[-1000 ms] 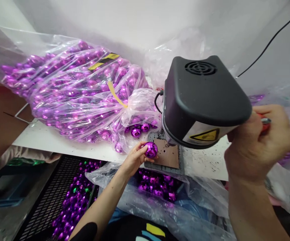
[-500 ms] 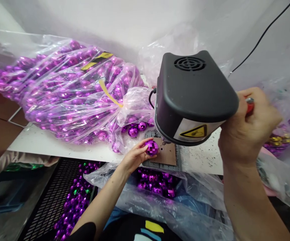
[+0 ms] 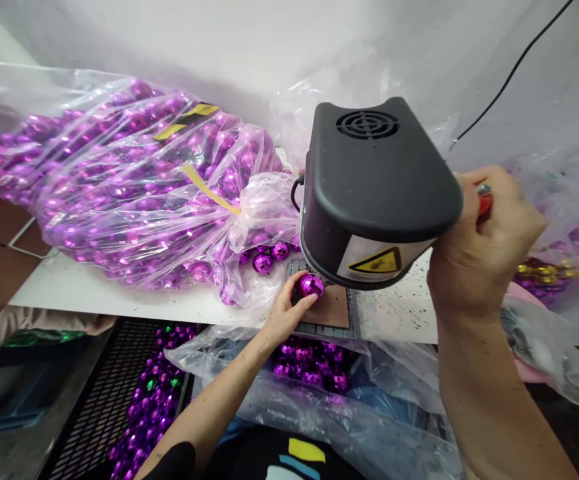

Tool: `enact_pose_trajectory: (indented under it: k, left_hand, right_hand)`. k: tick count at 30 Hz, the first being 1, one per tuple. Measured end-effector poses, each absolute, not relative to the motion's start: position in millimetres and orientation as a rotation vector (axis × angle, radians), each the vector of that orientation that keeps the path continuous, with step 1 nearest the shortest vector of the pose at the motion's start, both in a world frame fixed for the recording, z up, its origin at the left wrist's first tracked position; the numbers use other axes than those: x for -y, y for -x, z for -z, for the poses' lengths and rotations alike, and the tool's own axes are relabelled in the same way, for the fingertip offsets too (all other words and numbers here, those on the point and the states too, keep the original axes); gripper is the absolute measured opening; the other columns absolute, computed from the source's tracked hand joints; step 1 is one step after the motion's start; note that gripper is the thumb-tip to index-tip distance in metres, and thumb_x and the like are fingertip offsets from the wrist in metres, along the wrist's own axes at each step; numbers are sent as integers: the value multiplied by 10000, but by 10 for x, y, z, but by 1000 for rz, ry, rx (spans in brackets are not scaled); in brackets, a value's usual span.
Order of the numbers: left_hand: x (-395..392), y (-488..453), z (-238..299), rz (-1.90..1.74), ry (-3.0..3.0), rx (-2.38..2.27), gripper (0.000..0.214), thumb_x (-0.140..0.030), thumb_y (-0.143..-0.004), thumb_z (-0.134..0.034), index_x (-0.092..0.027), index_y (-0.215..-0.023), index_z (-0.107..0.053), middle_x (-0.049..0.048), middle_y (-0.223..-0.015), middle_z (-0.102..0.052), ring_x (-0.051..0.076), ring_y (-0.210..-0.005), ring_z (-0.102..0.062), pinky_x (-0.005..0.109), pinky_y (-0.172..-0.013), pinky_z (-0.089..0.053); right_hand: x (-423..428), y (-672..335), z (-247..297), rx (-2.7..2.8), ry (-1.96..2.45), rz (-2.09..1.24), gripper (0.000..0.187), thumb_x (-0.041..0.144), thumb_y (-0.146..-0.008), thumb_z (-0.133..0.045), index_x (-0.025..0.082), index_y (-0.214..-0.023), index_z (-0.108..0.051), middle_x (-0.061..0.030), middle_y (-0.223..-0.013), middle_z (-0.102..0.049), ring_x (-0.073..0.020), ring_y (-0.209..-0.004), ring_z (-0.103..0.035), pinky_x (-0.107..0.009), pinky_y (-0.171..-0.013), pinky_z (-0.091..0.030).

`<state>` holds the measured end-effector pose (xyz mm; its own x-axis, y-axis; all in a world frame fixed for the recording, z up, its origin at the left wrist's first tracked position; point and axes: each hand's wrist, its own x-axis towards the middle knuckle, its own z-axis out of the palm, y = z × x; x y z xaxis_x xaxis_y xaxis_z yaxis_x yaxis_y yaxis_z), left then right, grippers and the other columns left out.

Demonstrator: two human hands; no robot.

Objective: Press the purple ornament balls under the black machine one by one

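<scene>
My left hand (image 3: pixel 285 312) holds a shiny purple mirror-ball ornament (image 3: pixel 312 285) between thumb and fingers. It keeps the ball over a brown board (image 3: pixel 333 311) on a grey base, just under the front of a black machine housing (image 3: pixel 379 180). The housing has a round vent grille on top and a yellow warning label (image 3: pixel 375 262). To the right of it, my right hand (image 3: pixel 479 240) is closed round a red handle (image 3: pixel 485 202) with a metal end; most of the handle is hidden. The underside of the machine, above the ball, is also hidden.
A large clear bag (image 3: pixel 134 187) of purple balls lies on the white table (image 3: pixel 94 283) at left, with loose balls (image 3: pixel 263 263) by its tied neck. Below are a plastic-lined container of balls (image 3: pixel 312 373) and a black crate (image 3: pixel 89 393). A cable (image 3: pixel 514 67) hangs at right.
My left hand has shifted the ball slightly right and up, closer under the machine, and the thumb now lies along its lower side. My right hand stays on the handle. The whole view has shifted slightly.
</scene>
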<state>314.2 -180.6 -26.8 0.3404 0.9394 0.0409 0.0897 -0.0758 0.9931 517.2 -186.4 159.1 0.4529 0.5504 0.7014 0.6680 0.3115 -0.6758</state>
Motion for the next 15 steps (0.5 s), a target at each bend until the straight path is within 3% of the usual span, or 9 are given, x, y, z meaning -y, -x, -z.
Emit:
enact_pose_trajectory:
  k: [8,15]
  left_hand:
    - [1891,-3216,267,-998,-2046,-1019,453,-363,-903,-651,-198,-1305,-523,122,-1294,-607,278,-1232,-540,487,-1088,-391]
    - [1929,-3306,245,-890,-2090,-1096,492,-370,-901,-642,-188,-1330,-482,141,-1348,-558,290,-1302,-479,518,-1140,-327]
  right_hand:
    - [1874,-5167,-1612,1223,1354,117,473,568,-926,-475,138,-731,-507,65,-554,-355,-3,-524,-335,-180,-530,-259]
    - [1878,-5170,-1596,1219,1357,131,478,571,-926,-479,133,-741,-523,61,-563,-366,-3,-537,-343,-184,-536,-254]
